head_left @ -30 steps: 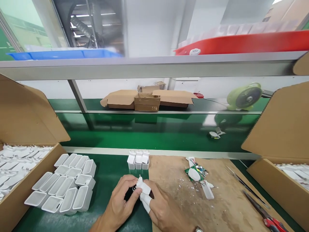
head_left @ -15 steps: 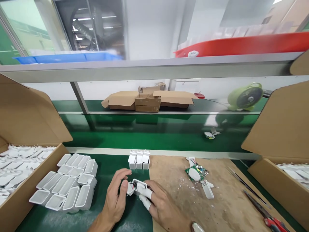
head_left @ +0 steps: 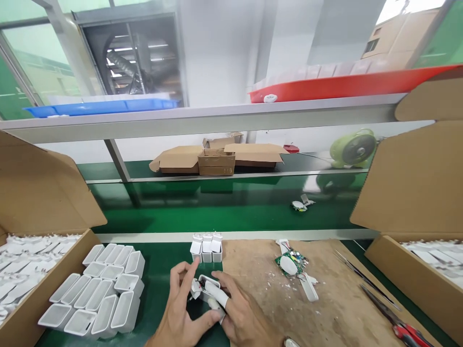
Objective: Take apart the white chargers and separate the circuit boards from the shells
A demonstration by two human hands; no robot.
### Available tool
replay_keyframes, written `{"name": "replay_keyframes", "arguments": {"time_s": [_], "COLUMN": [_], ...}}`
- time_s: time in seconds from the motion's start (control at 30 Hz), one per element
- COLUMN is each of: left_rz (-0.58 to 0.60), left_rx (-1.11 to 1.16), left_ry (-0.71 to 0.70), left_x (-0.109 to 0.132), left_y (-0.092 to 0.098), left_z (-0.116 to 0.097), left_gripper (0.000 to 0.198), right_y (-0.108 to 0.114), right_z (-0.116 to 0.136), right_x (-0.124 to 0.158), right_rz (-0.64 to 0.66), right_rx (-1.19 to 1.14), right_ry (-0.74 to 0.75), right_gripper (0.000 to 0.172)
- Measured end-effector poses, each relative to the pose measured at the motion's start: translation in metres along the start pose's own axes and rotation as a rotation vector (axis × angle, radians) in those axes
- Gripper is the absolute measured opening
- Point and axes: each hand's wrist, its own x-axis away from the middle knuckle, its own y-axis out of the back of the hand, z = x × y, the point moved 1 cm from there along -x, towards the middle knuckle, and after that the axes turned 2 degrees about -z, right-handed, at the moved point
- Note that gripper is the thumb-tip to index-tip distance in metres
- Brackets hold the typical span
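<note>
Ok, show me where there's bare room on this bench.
Free: green bench top between the white trays and the left hand; brown sheet between the circuit board and scissors, flecks aside. Crowded: far left, trays beside an open carton.

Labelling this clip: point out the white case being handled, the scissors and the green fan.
White case [head_left: 210, 278], head view: its far rim.
Scissors [head_left: 390, 316], head view: blades near the handles.
Green fan [head_left: 353, 149], head view: its front grille.

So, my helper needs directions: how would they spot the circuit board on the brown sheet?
Find the brown sheet on the green tabletop. The circuit board lies towards its far edge, left of the red-handled scissors. Its green surface, with a white disc, sets it apart from the white pieces beside it.
</note>
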Motion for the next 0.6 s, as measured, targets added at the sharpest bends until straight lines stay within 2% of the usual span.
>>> {"name": "replay_keyframes", "arguments": {"time_s": [0.1, 0.17, 0.23, 0.33, 0.4, 0.47, 0.57, 0.6], "left_rz": [0.033, -0.022, -0.076, -0.025, 0.032, 0.078, 0.125, 0.108], "left_rx": [0.004, 0.108, 0.182, 0.099, -0.026, -0.125, -0.189, -0.177], "left_ry": [0.092, 0.136, 0.142, 0.035, -0.083, -0.178, -0.249, -0.255], "left_x": [0.003, 0.004, 0.005, 0.003, 0.001, 0.000, 0.001, 0.001], "left_y": [-0.001, -0.004, -0.006, -0.005, -0.003, -0.004, -0.009, -0.010], "left_z": [0.012, 0.019, 0.023, 0.020, 0.015, 0.009, 0.004, 0.002], "left_gripper": [0.089, 0.081, 0.063, 0.034, 0.037, 0.051, 0.061, 0.061], "right_y": [0.007, 0.010, 0.010, 0.007, 0.005, 0.005, 0.005, 0.005], "right_z": [0.004, 0.006, 0.005, 0.002, 0.001, 0.000, 0.001, 0.001], "right_x": [-0.005, -0.007, -0.007, -0.004, -0.002, 0.000, 0.000, 0.000], "right_rz": [0.013, 0.001, -0.026, 0.001, 0.049, 0.077, 0.096, 0.102], "right_rx": [-0.017, -0.017, 0.003, 0.035, 0.062, 0.092, 0.108, 0.107], "right_ry": [0.005, 0.010, 0.011, -0.006, -0.011, 0.010, 0.055, 0.062], "right_gripper": [0.059, 0.052, 0.047, 0.049, 0.049, 0.049, 0.055, 0.055]}}
